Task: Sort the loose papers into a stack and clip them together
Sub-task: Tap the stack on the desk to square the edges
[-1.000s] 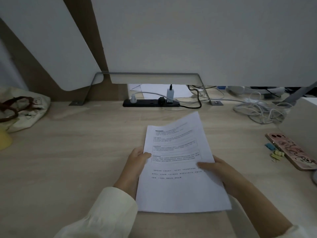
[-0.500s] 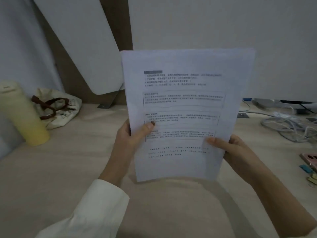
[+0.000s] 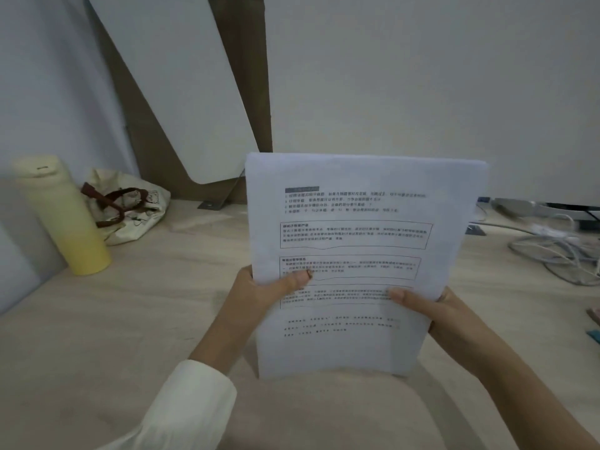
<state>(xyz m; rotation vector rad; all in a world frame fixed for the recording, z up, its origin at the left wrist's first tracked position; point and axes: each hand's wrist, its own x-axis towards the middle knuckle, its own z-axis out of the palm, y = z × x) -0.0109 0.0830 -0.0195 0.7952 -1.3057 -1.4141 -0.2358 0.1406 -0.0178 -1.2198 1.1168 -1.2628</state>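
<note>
- The papers [image 3: 357, 241] are held upright in front of the person, above the desk [image 3: 162, 313], printed face toward the camera, with the bottom edge close to the desk surface; whether it touches, I cannot tell.
- The left hand [image 3: 259, 293] grips the stack's left edge low down, thumb pressed flat on the front sheet, the other fingers hidden behind.
- The right hand [image 3: 431, 310] clasps the right edge at about the same height, thumb on the front, fingers wrapped behind the sheets.
- The top edge shows several sheets lying close together, fairly even.
- The front page carries a dark header bar, four numbered lines beneath it, then three outlined boxes of dense text and a few loose lines at the bottom. The characters look Chinese, but they are too blurred to read.
- A white sleeve [image 3: 188, 404] covers the left forearm; the right forearm is bare.
- To the left a pale yellow bottle [image 3: 61, 216] stands upright on the desk, and just beside it slumps a cream cloth bag [image 3: 136, 209] with brown handles and a small printed drawing that I cannot make out.
- To the right a tangle of white cables [image 3: 558, 251] lies on the desk, well apart from the papers.
- Behind, a white panel [image 3: 175, 92] leans at an angle.
</note>
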